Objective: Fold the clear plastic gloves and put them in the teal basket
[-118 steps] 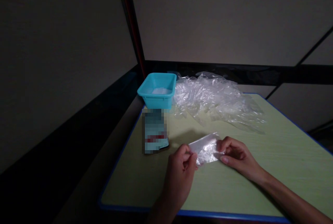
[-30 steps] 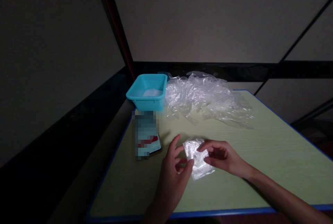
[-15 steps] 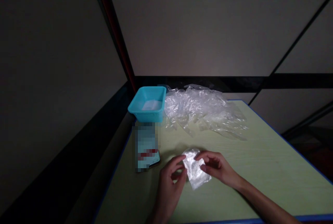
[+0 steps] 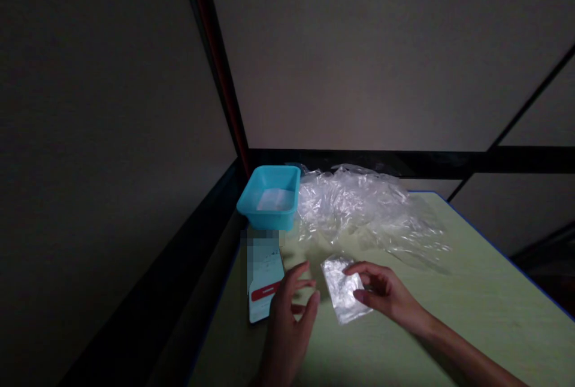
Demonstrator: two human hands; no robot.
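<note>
A small folded packet of clear plastic, shiny and roughly rectangular, is between my hands above the near part of the table. My right hand pinches its right side between thumb and fingers. Just left of the packet, my left hand is apart from it, with thumb and fingers spread and nothing between them. Behind my left hand lies a phone with a lit screen, its upper part blurred by pixels.
A turquoise plastic basin with something white in it stands at the table's back left. Beside it spreads a heap of clear plastic bags. The pale green table has a blue edge and meets walls at the back and left.
My left hand has let go of the packet and drawn a little to the left. My right hand keeps its hold. The whole view has shifted, so the basin and heap appear lower and further right.
</note>
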